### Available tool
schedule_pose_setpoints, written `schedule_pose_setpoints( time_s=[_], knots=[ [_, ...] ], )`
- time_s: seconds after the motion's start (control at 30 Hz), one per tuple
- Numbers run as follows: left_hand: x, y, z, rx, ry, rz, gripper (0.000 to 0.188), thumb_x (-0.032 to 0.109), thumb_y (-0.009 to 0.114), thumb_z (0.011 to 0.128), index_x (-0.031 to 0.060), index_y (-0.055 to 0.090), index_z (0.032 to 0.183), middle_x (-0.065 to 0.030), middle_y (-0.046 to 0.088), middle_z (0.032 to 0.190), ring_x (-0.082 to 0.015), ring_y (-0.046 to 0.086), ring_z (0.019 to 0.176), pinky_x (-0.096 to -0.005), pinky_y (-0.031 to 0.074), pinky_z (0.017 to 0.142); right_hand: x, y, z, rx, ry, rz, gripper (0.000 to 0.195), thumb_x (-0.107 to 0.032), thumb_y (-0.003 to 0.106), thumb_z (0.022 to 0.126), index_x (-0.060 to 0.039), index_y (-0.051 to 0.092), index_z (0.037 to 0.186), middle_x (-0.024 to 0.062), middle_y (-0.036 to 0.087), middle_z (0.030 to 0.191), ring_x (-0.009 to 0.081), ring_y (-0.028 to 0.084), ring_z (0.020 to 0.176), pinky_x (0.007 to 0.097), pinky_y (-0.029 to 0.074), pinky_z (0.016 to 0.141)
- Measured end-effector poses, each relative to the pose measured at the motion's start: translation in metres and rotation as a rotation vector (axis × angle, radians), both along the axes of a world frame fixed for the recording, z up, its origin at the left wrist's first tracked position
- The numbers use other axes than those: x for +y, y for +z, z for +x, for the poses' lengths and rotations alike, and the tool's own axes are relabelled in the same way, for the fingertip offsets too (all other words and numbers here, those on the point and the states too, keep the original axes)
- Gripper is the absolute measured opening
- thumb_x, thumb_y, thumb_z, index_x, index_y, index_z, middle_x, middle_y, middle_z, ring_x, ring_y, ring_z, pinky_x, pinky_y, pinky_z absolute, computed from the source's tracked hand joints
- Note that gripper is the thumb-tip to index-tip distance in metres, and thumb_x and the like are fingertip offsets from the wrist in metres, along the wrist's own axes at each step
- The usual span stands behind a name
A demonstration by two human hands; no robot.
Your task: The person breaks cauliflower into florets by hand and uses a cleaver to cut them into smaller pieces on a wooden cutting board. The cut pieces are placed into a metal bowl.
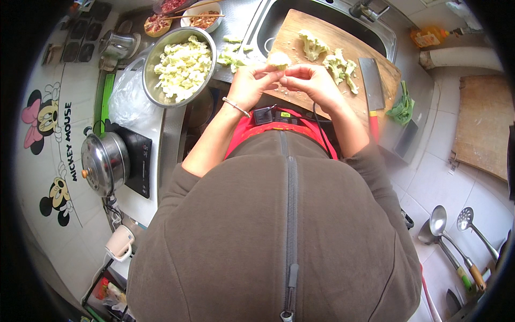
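Note:
Between my left hand (pixel 254 82) and my right hand (pixel 313 82) is a small cauliflower floret (pixel 279 59), pinched in the fingertips of both over the near left part of a wooden cutting board (pixel 295 24). Larger cauliflower pieces (pixel 312 45) lie on the board beyond and right of my right hand, with crumbs scattered about. A cleaver (pixel 372 84) with a red and yellow handle rests at the board's right side. Left of my left hand stands a steel bowl (pixel 213 60) of cut florets (pixel 183 66). Leafy trimmings (pixel 231 56) lie between bowl and board.
The board lies across a steel sink (pixel 267 20) with a faucet (pixel 368 11). Green leaves (pixel 402 106) are at the right. A bowl of food (pixel 202 16) with chopsticks stands behind the steel bowl. A lidded pot (pixel 105 161) sits on an induction cooker (pixel 139 161) at the left.

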State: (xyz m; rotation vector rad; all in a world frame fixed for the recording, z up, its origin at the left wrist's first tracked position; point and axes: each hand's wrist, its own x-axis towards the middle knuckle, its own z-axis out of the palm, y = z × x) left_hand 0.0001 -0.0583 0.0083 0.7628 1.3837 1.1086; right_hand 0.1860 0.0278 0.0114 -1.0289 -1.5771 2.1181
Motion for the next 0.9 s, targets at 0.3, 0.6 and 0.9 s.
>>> schedule_pose_setpoints(
  time_s=[0.3,0.6,0.9],
  knots=[
    [-0.023,0.004,-0.039,0.307,0.185,0.098,0.026,0.019,0.076,0.088,0.0015,0.075,0.107,-0.0087,0.076,0.089,-0.0114,0.072,0.078,-0.0262,0.059,0.068,-0.017,0.006,-0.066,-0.227,0.015,0.639,0.022,-0.019,0.076,0.088,0.0005,0.070,0.098,0.0048,0.072,0.084,0.0102,0.068,0.076,0.0261,0.056,0.073],
    [-0.045,0.014,-0.139,0.261,0.417,0.053,0.025,0.016,0.072,0.094,-0.0052,0.071,0.107,-0.0089,0.071,0.097,-0.0149,0.069,0.083,-0.0287,0.062,0.076,-0.001,0.003,-0.118,-0.232,-0.103,0.663,0.020,-0.020,0.078,0.083,-0.0020,0.073,0.092,0.0101,0.072,0.076,0.0153,0.070,0.070,0.0308,0.056,0.069],
    [-0.055,0.019,-0.186,-0.212,0.465,0.100,0.025,0.009,0.066,0.098,-0.0014,0.061,0.120,-0.0103,0.067,0.116,-0.0202,0.068,0.101,-0.0346,0.060,0.090,-0.025,-0.004,-0.222,-0.073,0.059,0.979,0.023,-0.020,0.068,0.093,-0.0056,0.073,0.110,0.0168,0.071,0.105,0.0335,0.070,0.087,0.0413,0.055,0.082]
  ],
)
